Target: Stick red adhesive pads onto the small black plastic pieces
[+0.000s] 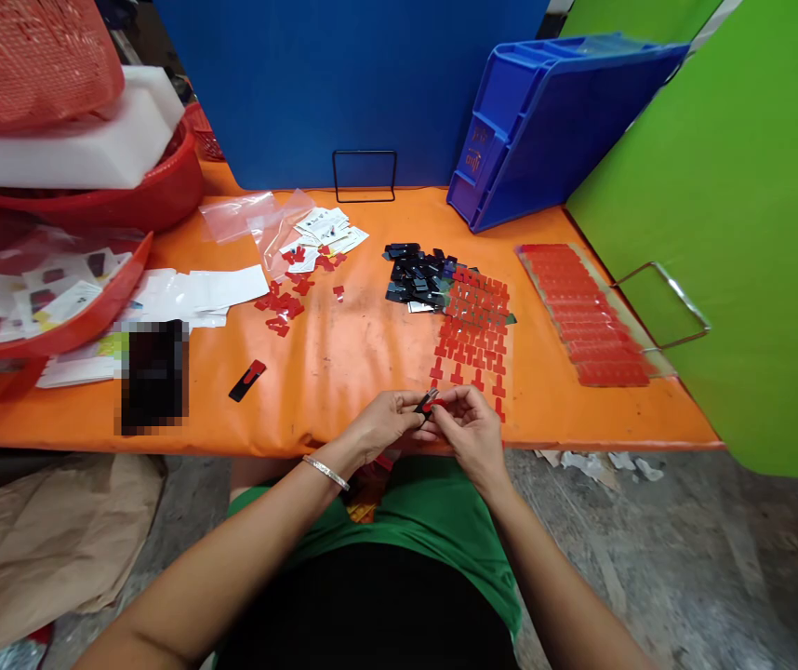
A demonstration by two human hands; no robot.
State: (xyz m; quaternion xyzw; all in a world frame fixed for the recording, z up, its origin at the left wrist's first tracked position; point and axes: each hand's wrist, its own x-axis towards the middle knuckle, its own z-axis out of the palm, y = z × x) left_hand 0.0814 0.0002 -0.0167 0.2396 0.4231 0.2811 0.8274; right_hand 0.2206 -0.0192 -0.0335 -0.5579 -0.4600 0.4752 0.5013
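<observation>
Left hand (389, 419): at lower centre of the frame, closed; a small black strip (424, 406) is pinched between thumb and fingers, above the front edge of the orange worktop (364, 358). A bracelet (326, 473) is worn on the wrist.

Right hand (472, 430): just right of it, fingers bent; a red tab (439, 404) at the black strip is touched by the fingertips. Whether it is gripped or only pressed cannot be told.

Sheet of red T-shaped pieces (469, 340): laid right of centre, its lower end beside the right hand.

Pile of black strips (417, 277): heaped at centre, overlapping the sheet's upper left.

Black strip with red piece (246, 381): one, laid tilted, left of centre.

Loose red pieces (285, 305): scattered left of centre, some touching the printed cards (329, 228) above.

Red sheet (584, 316): laid flat at right.

Blue bin (517, 140): stood on its side, upper right.

Red basket (85, 326): at left, filled with cards and clear plastic.
</observation>
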